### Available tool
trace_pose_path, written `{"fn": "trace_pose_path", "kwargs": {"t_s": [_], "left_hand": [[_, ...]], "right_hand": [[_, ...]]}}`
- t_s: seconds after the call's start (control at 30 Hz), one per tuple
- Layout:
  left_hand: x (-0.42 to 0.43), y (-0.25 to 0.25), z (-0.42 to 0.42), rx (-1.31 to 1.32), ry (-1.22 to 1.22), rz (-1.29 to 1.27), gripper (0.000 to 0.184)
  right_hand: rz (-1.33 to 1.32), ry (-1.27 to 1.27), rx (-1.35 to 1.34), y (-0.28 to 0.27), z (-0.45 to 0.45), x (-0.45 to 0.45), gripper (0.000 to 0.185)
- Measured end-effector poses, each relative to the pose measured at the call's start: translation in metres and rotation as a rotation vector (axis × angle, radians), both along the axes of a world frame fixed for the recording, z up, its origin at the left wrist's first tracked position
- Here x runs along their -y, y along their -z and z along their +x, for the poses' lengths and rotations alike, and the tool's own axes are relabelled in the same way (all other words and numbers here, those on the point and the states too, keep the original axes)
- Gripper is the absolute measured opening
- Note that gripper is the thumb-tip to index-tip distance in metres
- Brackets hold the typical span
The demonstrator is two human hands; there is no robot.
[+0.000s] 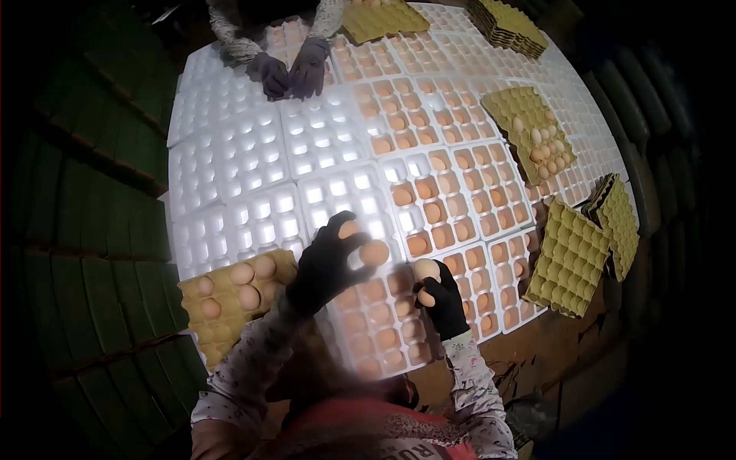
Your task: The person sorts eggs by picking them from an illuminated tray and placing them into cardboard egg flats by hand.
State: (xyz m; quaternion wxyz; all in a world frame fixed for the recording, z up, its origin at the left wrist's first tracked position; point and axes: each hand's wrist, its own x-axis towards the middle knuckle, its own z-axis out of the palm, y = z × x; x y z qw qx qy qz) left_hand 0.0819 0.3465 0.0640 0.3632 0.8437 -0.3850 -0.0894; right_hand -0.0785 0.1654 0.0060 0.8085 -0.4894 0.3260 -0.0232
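Centrally, the black-gloved left hand (330,261) grips an egg (374,254), fingers curled about it; the right hand (443,305) clasps a second egg (426,269) toward four o'clock, above white trays (326,195). Light, rigid and smooth, both would likely crack if squeezed, suiting a fingertip hold around the widest part. Toward six o'clock, a red garment (345,420) bears partial lettering (420,451), perhaps "RUS."

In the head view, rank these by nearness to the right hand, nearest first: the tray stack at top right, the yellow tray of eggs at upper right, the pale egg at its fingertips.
From the right hand:
1. Pale egg: at its fingertips.
2. Yellow tray of eggs: ahead, rightward.
3. Tray stack: farther ahead, top right.
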Motion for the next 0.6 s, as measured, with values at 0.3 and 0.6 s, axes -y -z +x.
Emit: {"fn": "trace_pose_path", "kwargs": {"t_s": [0.3,0.6], "left_hand": [[-0.012,0.104,-0.009,-0.567,-0.002,0.048,0.049],[0.014,0.081,0.023,-0.734,-0.266,-0.192,0.046]], "right_hand": [[-1.492,-0.483,0.180,0.026,0.075,0.005,0.029],[-1.415,-0.498,0.197,0.023,0.124,0.032,0.031]]}}
